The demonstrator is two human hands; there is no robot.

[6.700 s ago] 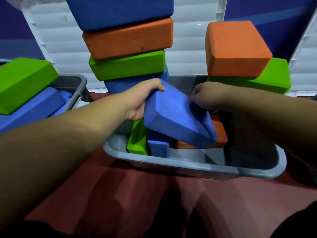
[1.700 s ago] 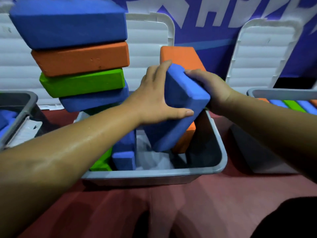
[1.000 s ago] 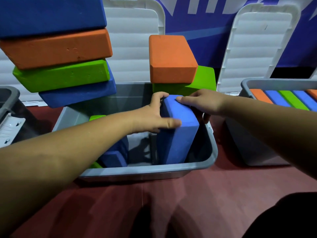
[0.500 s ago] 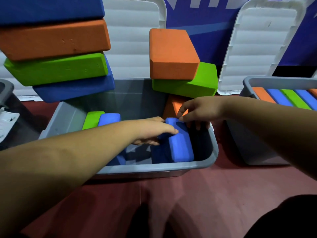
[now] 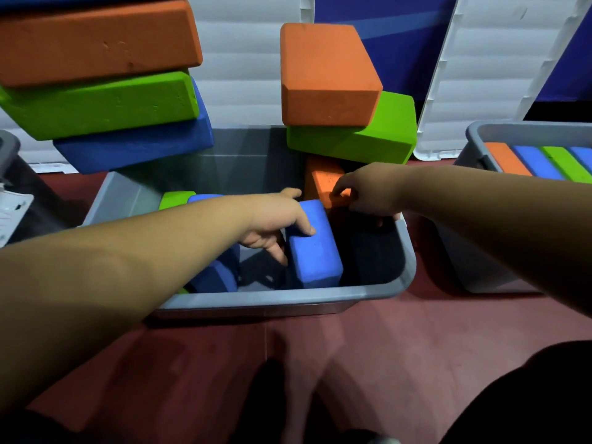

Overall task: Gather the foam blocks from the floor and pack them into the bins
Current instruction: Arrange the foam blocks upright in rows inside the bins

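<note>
Down below, the red floor (image 5: 384, 347) fills the lower half of the view. Two white lids (image 5: 250, 59) lean against the blue wall behind.

The middle bin (image 5: 288, 299), grey and open, sits on the floor straight ahead. At its left rear corner stands the tall stack (image 5: 96, 104): an orange block over a green one over a blue one. At its right rear corner stands the short stack (image 5: 326, 75), orange over green. The right bin (image 5: 512, 129) stands just beside the middle one, with a row of packed blocks (image 5: 538, 161) in orange, blue and green.

Inside the middle bin, a green block (image 5: 174, 198) and a dark blue block (image 5: 214, 274) stand on edge at the left. The upright orange block (image 5: 320, 184) stands at the back right, under the short stack.

The held blue block (image 5: 315, 251) stands on edge in the bin, near the front wall. The left hand (image 5: 272, 219) grips it, thumb over its top and fingers down its left face. The right hand (image 5: 368, 193) has its fingers curled, the tips at the upright orange block's near edge. I cannot tell whether it pinches that block or only touches it.
</note>
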